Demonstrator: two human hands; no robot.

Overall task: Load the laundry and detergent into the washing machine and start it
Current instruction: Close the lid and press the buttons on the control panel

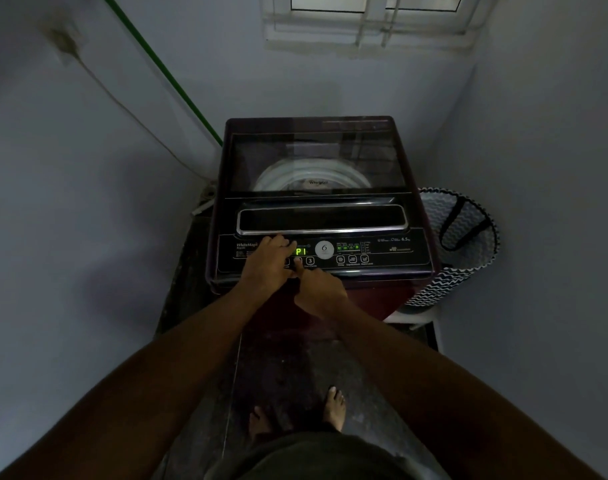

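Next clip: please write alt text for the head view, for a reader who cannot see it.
Both hands are on the control panel of a closed top-loading washing machine: the right hand points a finger at a button under the green lit display, the left hand rests beside it. A zigzag-patterned laundry basket stands to the right.

- Dark maroon top-loading washing machine (316, 161), set in a dim corner, glass lid closed over a white drum rim.
- Control panel (365, 252) lit, green display (301, 251) reading "P1".
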